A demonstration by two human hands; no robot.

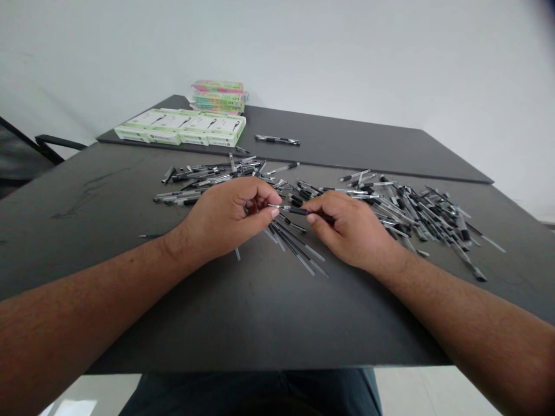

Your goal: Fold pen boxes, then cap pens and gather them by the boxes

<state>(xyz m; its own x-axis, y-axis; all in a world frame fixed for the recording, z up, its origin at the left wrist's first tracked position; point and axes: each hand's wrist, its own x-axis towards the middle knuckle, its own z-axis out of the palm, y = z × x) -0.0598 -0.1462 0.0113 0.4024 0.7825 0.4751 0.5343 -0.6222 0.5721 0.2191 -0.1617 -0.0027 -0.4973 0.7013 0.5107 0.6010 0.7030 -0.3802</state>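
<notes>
A pen (297, 210) with a dark grip and a clear front end lies level between my two hands, above the table. My right hand (347, 225) has its thumb and forefinger closed on the dark grip end. At the pen's thin metallic tip, my left hand (236, 214) pinches with thumb and forefinger. Its other fingers are curled and partly hidden. Just below the pen, several thin refills (299, 248) with pale ends fan out on the table. Behind my left hand lies a heap of pen parts (195, 173).
Another heap of pens and parts (433, 219) spreads to the right on the dark table (260, 323). On a raised black board (347, 138) sit green-white boxes (182, 127), stacked colourful packs (219, 95) and some pens (277, 140). A chair (43, 144) stands at left.
</notes>
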